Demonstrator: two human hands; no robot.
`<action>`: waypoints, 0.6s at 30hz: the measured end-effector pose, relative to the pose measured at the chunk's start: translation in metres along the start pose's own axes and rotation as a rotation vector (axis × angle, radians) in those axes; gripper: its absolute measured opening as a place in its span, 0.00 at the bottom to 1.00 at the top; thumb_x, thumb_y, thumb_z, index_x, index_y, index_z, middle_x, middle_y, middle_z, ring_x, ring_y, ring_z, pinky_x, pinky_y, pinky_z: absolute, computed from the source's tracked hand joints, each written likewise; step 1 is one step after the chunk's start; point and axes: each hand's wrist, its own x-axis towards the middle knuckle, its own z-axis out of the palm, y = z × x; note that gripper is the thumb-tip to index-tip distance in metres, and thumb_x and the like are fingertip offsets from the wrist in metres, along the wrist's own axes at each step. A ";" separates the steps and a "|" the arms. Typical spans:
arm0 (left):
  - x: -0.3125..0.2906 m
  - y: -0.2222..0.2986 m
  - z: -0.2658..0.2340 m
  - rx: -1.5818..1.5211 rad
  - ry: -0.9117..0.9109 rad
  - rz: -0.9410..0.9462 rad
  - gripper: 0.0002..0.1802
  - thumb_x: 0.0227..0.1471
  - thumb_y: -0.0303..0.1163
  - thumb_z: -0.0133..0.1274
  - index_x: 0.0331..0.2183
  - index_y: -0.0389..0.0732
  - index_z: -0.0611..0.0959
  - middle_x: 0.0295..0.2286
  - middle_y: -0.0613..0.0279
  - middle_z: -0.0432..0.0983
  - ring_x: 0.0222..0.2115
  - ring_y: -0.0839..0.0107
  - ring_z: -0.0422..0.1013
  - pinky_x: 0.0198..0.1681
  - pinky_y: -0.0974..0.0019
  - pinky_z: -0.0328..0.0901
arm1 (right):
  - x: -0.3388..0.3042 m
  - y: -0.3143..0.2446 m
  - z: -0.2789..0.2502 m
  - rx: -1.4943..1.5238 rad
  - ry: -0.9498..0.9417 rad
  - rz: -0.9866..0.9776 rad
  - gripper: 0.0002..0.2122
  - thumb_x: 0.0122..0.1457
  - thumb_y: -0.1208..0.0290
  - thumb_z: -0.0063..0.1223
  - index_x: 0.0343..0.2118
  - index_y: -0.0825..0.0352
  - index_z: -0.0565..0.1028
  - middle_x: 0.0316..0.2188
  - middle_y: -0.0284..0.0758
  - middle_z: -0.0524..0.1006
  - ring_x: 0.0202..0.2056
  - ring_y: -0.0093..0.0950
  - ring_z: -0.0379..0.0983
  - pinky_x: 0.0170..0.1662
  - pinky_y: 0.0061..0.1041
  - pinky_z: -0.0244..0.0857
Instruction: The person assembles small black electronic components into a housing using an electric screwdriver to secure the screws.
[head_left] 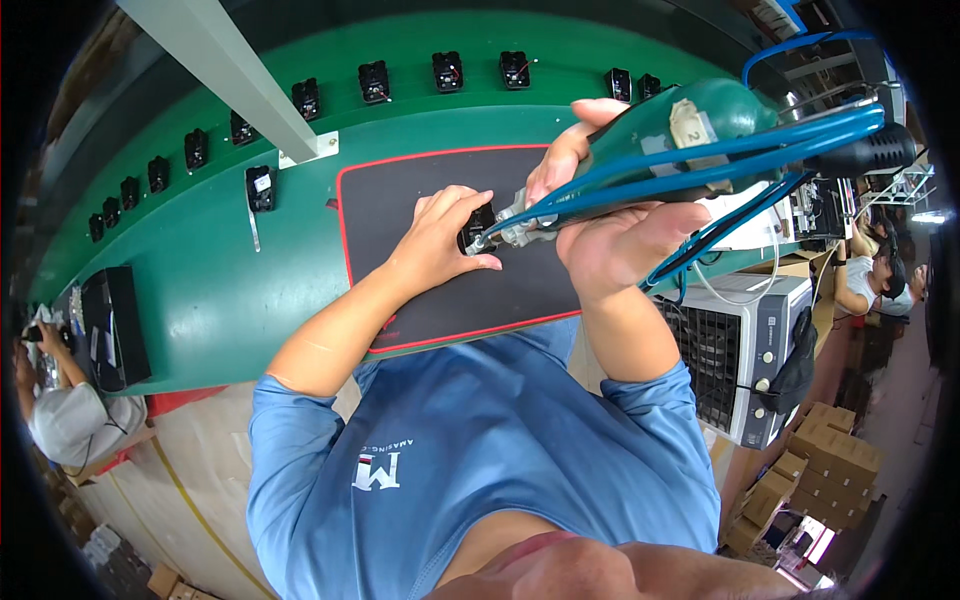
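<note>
Green tool (650,130) overhanging right edge of mat (520,290), workshop desk (200,300)
Long axis is slanting, tip leftward; right hand (615,245) clasping, left hand (430,240) pinching black unit (478,222).

black part (479,222): partly hidden by left hand (440,235) | right hand (615,245): partly behind green tool (635,132)

Fourteen small black units (480,220) are visible.
Twelve are in the far row, one lies nearer, one is in the left hand (440,232); also one green tool (628,140), one mat (430,295), one grey post (230,75), one air cooler (768,335).
</note>
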 end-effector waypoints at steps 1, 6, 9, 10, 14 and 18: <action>-0.001 0.000 0.000 0.009 0.010 0.015 0.50 0.32 0.47 0.74 0.56 0.41 0.72 0.47 0.57 0.69 0.50 0.58 0.66 0.53 0.57 0.56 | -0.002 0.001 0.001 0.016 -0.009 0.014 0.53 0.45 0.17 0.32 0.49 0.74 0.69 0.19 0.37 0.72 0.21 0.27 0.72 0.27 0.25 0.70; 0.000 -0.002 0.000 0.010 0.016 0.023 0.48 0.33 0.46 0.74 0.56 0.41 0.72 0.46 0.57 0.70 0.49 0.59 0.67 0.52 0.57 0.56 | -0.006 0.012 0.000 -0.021 0.004 -0.007 0.52 0.47 0.18 0.31 0.48 0.74 0.69 0.19 0.38 0.72 0.21 0.27 0.71 0.27 0.25 0.70; 0.001 -0.002 0.001 0.015 0.030 0.038 0.48 0.33 0.46 0.73 0.56 0.42 0.72 0.46 0.58 0.70 0.49 0.59 0.67 0.51 0.57 0.55 | -0.007 0.015 -0.002 -0.037 -0.001 -0.013 0.51 0.48 0.18 0.30 0.48 0.74 0.69 0.20 0.38 0.72 0.21 0.27 0.71 0.27 0.25 0.70; 0.002 -0.002 0.001 0.016 0.032 0.042 0.48 0.33 0.46 0.73 0.56 0.42 0.72 0.46 0.58 0.70 0.49 0.59 0.67 0.51 0.57 0.55 | -0.008 0.016 -0.002 -0.016 0.002 -0.017 0.51 0.48 0.18 0.30 0.48 0.74 0.69 0.20 0.38 0.72 0.21 0.27 0.71 0.27 0.25 0.70; 0.002 0.002 0.000 0.018 0.038 0.029 0.48 0.34 0.46 0.73 0.56 0.43 0.72 0.47 0.59 0.70 0.49 0.60 0.67 0.51 0.57 0.55 | -0.007 0.014 -0.002 -0.030 0.010 -0.031 0.51 0.49 0.18 0.30 0.48 0.74 0.69 0.20 0.38 0.72 0.21 0.27 0.71 0.27 0.25 0.70; 0.001 0.006 0.000 0.051 0.025 0.007 0.44 0.35 0.43 0.73 0.55 0.49 0.74 0.49 0.62 0.69 0.53 0.60 0.64 0.55 0.53 0.52 | -0.003 0.015 -0.003 0.042 0.034 -0.038 0.51 0.49 0.18 0.31 0.49 0.74 0.69 0.20 0.37 0.72 0.21 0.27 0.71 0.26 0.25 0.69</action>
